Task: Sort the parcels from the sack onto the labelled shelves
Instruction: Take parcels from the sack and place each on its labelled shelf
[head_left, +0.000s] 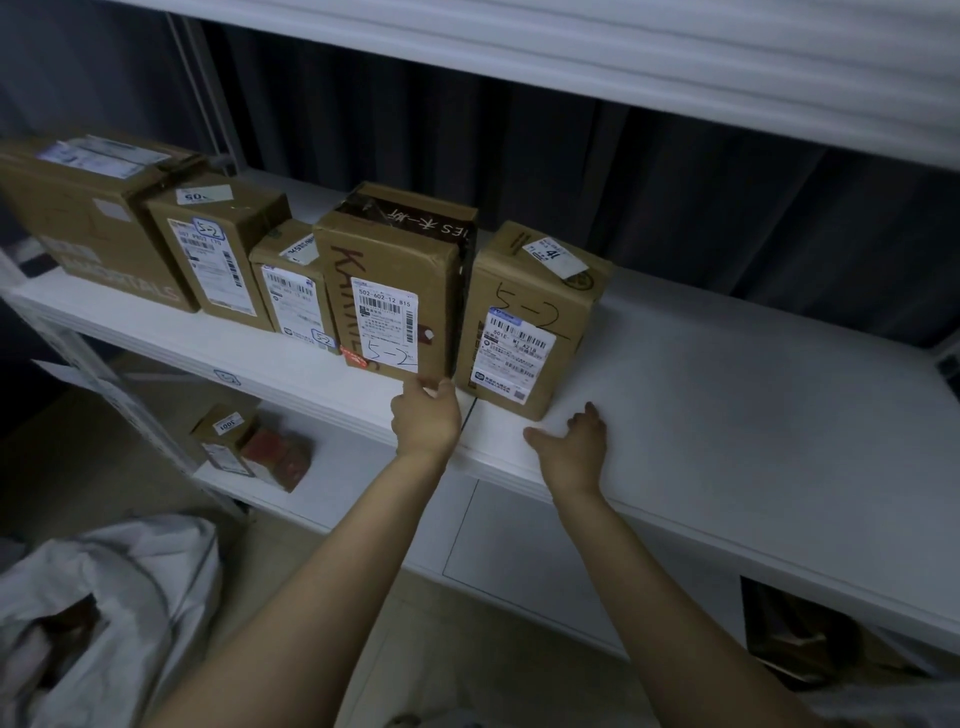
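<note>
Tall box stands upright on white shelf, fourth in a row of parcels. Left hand is at its lower front edge, fingers together, tips touching the cardboard. Smaller box stands just right of the tall box; right hand is beside its near corner, fingers loosely bent, thumb spread, contact unclear. Sack lies below left.
</note>
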